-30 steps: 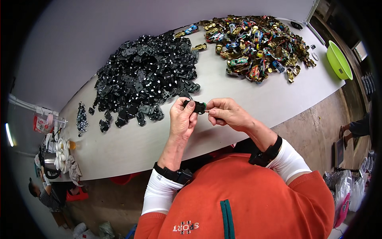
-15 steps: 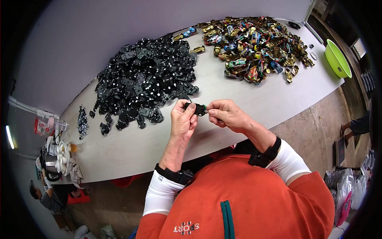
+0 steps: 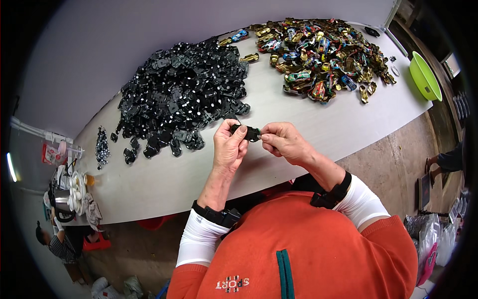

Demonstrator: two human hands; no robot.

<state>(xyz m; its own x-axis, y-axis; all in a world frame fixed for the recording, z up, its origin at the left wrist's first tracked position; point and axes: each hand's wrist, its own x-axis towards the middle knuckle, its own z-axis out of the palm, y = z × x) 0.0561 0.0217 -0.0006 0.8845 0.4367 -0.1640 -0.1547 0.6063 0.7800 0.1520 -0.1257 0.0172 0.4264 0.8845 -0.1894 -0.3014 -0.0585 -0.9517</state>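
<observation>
— What carries everything, and what room is it?

— A long pale table (image 3: 164, 184) against a plain grey wall, over a bare brownish floor. A heap of black chassis parts (image 3: 181, 97) fills the middle of the table toward its far edge; a heap of shiny coloured toy car bodies (image 3: 323, 55) lies toward the far right corner. A green bowl (image 3: 424, 77) sits at the right end, and a small cluster of dark bits (image 3: 102, 146) lies near the left end.

— And the piece being handled?

— A small black chassis piece (image 3: 247, 132), held in the air above the near edge of the table, just in front of the black heap. Its long axis runs roughly left to right, one end toward each hand; which face is up I cannot tell.

— How are the hands set?

— The left hand (image 3: 229, 147) has its fingers curled, thumb and fingertips pinching the left end of the piece. The right hand (image 3: 283, 143) is curled too, pinching the right end — knuckles turned up. Both forearms rise from the lower edge in white sleeves with dark wrist straps, and the two hands nearly meet at the piece.
</observation>
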